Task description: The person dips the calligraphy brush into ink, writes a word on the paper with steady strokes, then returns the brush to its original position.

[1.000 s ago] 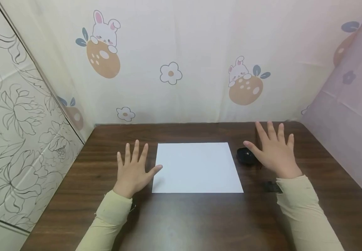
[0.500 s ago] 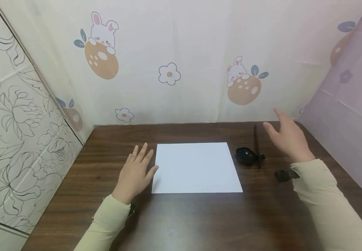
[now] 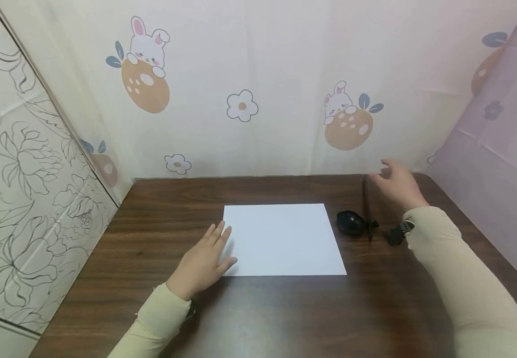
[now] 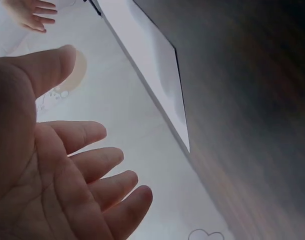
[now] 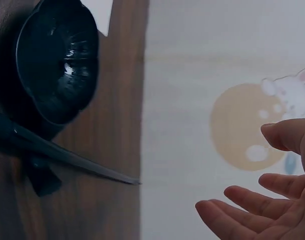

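Note:
A white sheet of paper [image 3: 285,241] lies flat on the table. My left hand [image 3: 204,266] is over its left edge, fingers extended, holding nothing; its palm side shows in the left wrist view. My right hand [image 3: 399,184] is above the table's back right, fingers loosely bent and apart from the thumb, with nothing between them. Left of and below it lies a dark slender stick resembling a brush [image 3: 366,201], propped on a small black rest [image 5: 42,177]. Beside the stick sits a black scalloped dish [image 3: 350,223], glossy inside in the right wrist view.
The dark wood table [image 3: 267,318] meets a curtain [image 3: 285,49] with rabbit prints at its back edge. A flower-patterned panel [image 3: 25,174] borders the left side, a pale purple curtain [image 3: 500,149] the right. A black wrist device [image 3: 394,233] hangs below the right cuff.
My right hand moved right, off the stick and dish, then back slightly left while its spread fingers bent. My left hand moved right and nearer, over the paper's edge, its fingers drawing closer together.

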Tool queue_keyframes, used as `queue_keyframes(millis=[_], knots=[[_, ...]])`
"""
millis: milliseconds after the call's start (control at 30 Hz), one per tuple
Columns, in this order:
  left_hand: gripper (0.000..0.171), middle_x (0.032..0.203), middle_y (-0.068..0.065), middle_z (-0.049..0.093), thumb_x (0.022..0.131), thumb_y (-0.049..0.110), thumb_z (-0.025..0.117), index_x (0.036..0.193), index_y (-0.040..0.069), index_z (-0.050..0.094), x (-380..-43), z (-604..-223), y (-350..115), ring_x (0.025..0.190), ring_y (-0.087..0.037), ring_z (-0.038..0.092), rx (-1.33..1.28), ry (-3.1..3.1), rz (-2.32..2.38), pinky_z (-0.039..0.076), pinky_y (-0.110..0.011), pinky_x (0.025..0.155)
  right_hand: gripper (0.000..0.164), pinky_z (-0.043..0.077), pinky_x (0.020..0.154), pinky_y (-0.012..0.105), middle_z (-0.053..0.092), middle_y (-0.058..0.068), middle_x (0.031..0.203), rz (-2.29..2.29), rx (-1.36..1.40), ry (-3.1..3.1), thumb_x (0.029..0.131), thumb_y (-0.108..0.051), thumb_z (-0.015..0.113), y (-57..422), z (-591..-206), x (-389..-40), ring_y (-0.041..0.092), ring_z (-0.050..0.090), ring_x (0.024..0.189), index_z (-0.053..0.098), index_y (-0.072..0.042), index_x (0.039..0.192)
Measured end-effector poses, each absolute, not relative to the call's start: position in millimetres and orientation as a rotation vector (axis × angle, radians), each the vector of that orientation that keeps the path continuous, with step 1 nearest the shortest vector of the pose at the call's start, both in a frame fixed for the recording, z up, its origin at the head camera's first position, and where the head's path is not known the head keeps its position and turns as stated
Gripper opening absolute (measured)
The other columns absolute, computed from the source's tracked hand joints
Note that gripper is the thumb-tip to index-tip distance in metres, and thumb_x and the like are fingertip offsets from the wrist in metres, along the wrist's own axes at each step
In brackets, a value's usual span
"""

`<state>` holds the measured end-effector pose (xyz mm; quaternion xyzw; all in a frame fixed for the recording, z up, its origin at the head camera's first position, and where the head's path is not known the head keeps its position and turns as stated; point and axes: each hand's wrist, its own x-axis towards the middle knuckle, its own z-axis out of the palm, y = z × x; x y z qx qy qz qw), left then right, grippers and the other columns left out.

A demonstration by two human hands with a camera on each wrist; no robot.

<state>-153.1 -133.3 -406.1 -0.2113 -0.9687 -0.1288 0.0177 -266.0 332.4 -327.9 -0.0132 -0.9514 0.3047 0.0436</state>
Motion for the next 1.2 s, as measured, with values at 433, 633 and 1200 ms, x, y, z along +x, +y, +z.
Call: queue_keyframes(millis=[433,633,1200], knots=[[0.075,0.159,-0.017,0.031,0.094,0.044,0.062,0.151,0.003,0.035,-144.3,-413.8,-127.1,0.147,-0.039,0.028,-0.717,-3.081,-0.404,0.035,-0.049,0.116,0.077,0.043,0.098,0.064,0.04,0.042,0.139,1.103,-0.155,-2.962,0.102,-0.042,0.044,348.0,-368.8,-285.8,0.049,0.06,0.11,0.014,0.009,0.152],[0.076,0.159,-0.016,0.032,0.092,0.046,0.063,0.15,0.003,0.037,-140.5,-414.9,-125.9,0.147,-0.039,0.029,-0.742,-3.108,-0.404,0.038,-0.051,0.113,0.073,0.046,0.098,0.059,0.04,0.041,0.139,1.15,-0.224,-2.997,0.102,-0.037,0.045,350.1,-384.6,-291.8,0.048,0.059,0.113,0.019,0.013,0.149],[0.078,0.161,-0.013,0.029,0.09,0.045,0.066,0.15,0.004,0.037,-135.1,-411.7,-123.9,0.148,-0.038,0.025,-0.787,-3.266,-0.513,0.038,-0.056,0.111,0.065,0.047,0.102,0.055,0.038,0.042,0.14,1.21,-0.342,-3.126,0.097,-0.024,0.053,350.5,-400.7,-304.5,0.048,0.055,0.121,0.031,0.018,0.142]])
